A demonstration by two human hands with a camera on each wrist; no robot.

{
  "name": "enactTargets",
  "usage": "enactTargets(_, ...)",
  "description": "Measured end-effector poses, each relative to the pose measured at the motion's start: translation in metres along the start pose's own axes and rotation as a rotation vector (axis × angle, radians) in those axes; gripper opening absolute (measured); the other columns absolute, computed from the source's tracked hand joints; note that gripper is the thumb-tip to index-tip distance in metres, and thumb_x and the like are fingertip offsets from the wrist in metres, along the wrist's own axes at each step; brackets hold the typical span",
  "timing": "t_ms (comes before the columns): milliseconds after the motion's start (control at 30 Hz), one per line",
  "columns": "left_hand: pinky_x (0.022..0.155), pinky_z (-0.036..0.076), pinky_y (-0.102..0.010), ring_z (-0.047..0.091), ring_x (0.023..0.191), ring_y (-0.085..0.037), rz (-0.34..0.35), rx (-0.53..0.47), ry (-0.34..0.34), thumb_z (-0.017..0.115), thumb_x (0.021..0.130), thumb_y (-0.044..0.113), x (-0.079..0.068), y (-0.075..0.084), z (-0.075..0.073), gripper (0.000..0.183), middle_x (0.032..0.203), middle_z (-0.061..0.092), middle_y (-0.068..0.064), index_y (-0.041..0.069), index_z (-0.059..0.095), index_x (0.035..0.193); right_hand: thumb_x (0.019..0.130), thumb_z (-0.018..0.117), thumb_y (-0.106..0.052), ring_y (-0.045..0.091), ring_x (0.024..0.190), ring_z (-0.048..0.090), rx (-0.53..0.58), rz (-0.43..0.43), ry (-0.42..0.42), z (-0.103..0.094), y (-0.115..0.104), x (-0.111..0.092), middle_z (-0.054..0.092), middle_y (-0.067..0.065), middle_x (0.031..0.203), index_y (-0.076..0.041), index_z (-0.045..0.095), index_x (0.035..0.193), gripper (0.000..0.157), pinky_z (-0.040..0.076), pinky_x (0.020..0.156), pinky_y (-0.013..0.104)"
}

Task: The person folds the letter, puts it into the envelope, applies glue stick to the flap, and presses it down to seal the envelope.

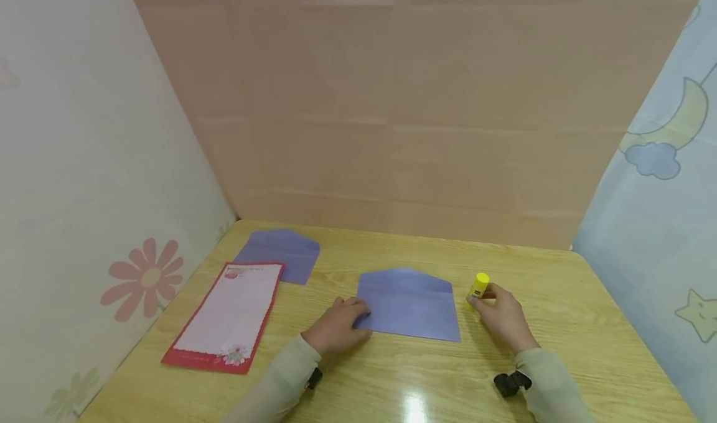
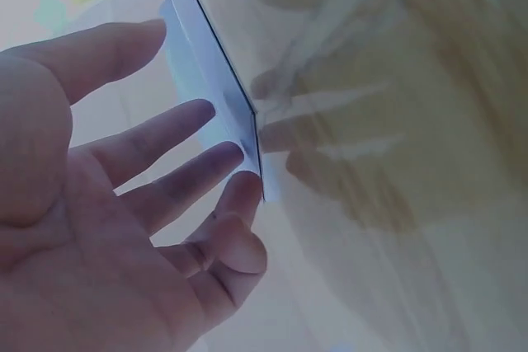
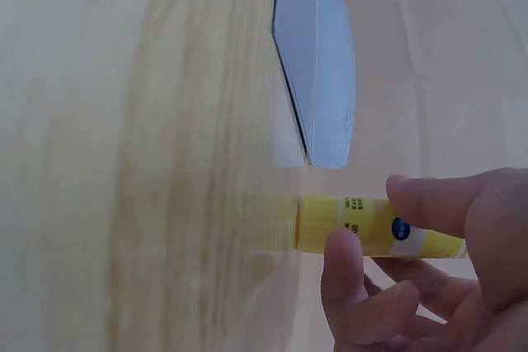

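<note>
A purple envelope (image 1: 411,305) lies on the table with its flap raised away from me. At its left edge is my left hand (image 1: 338,327), its fingers loosely bent. The left wrist view shows the fingertips at the envelope (image 2: 216,72) with nothing held between thumb and fingers; whether they touch it I cannot tell. To the right of the envelope, my right hand (image 1: 505,316) pinches a yellow glue stick (image 1: 480,281) between thumb and fingers. The glue stick (image 3: 371,237) has its cap on and stands upright, its base at the tabletop.
On the left lies a red-bordered sheet of writing paper (image 1: 229,314), overlapping a second purple envelope (image 1: 285,252) behind it. The wooden table (image 1: 566,323) ends at a brown back panel (image 1: 392,130), with patterned panels at both sides.
</note>
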State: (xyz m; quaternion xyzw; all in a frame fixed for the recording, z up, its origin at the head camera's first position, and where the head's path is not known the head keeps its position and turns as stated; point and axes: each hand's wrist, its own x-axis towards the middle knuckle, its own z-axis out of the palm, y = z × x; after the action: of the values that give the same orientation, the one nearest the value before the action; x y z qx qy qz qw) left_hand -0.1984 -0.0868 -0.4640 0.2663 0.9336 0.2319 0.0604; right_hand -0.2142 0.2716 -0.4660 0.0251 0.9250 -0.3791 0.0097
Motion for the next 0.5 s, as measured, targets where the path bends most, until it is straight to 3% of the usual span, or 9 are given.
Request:
enactTargets(100,0.095,0.047,-0.041,0.053,0.111,-0.026,0.015,-0.020,0.031,0.069,0.095,0.026,0.001,0.000,0.000,0.037,0.126,0.062,-0.008,0.005,0.066,0.125,0.099,0.063,-0.037,0.037,0.097,0.067,-0.006,-0.015,0.028,0.001,-0.004,-0.001,0.059,0.031,0.127,0.003,0.059,0.125,0.047,0.049,0.087,0.056)
enactTargets(233,0.096,0.048,-0.041,0.056,0.113,-0.028,0.026,-0.069,0.074,0.067,0.096,0.025,0.003,0.002,0.001,0.036,0.123,0.063,-0.009,0.004,0.065,0.126,0.097,0.066,-0.035,0.042,0.109,0.062,-0.033,-0.072,0.079,0.003,-0.013,-0.003,0.067,0.026,0.117,0.000,0.065,0.114,0.039,0.047,0.091,0.058)
enactTargets(333,0.095,0.049,-0.040,0.059,0.114,-0.028,0.045,-0.153,0.094,0.064,0.098,0.025,0.006,0.005,0.001,0.037,0.126,0.064,-0.011,0.003,0.064,0.127,0.095,0.068,-0.033,0.037,0.103,0.064,-0.035,-0.109,0.088,0.006,-0.022,-0.006,0.070,0.021,0.109,-0.001,0.067,0.110,0.035,0.052,0.083,0.048)
enactTargets(500,0.076,0.051,-0.029,0.060,0.088,-0.017,0.041,-0.386,0.099,0.060,0.101,0.030,0.011,0.013,-0.001,0.041,0.124,0.066,-0.010,0.002,0.063,0.131,0.094,0.070,-0.036,0.021,0.083,0.059,0.019,-0.151,0.042,0.014,-0.039,-0.013,0.069,0.008,0.098,-0.006,0.069,0.112,0.035,0.049,0.067,0.032)
